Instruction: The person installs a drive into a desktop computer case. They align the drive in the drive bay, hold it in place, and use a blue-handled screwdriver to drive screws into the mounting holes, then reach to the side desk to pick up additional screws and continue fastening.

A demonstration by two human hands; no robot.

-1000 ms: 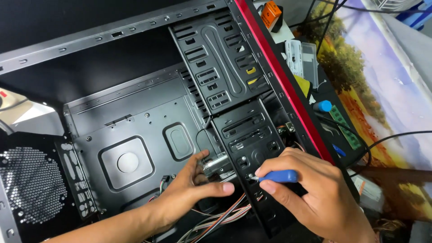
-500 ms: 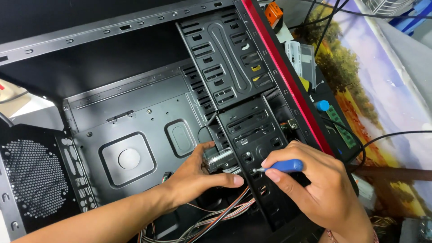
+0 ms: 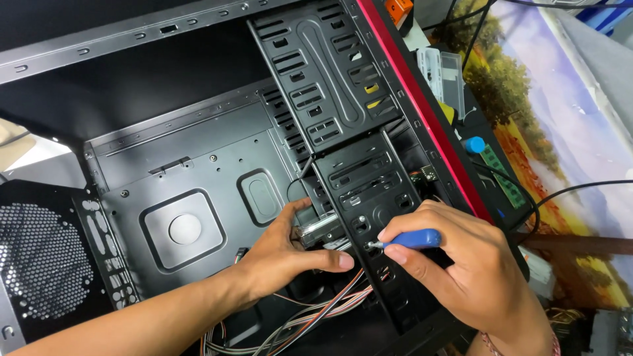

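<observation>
An open black computer case [image 3: 198,171] with a red front edge lies on its side. My left hand [image 3: 290,254] reaches inside and grips a silver drive [image 3: 323,229] seated in the lower drive cage [image 3: 369,191]. My right hand [image 3: 461,270] holds a blue-handled screwdriver [image 3: 412,239], its tip pressed against a hole in the cage's side wall. A bundle of coloured wires [image 3: 310,320] runs under my left hand along the case bottom.
The upper drive cage [image 3: 316,72] stands behind the lower one. A perforated fan grille [image 3: 39,260] is at the left. To the right lie a green memory stick [image 3: 501,175], a clear plastic box [image 3: 438,69], black cables [image 3: 580,188] and a landscape-print mat [image 3: 567,105].
The view has shifted slightly closer. My right hand has kept the screwdriver at the cage wall, moving a little; my left hand stays on the drive.
</observation>
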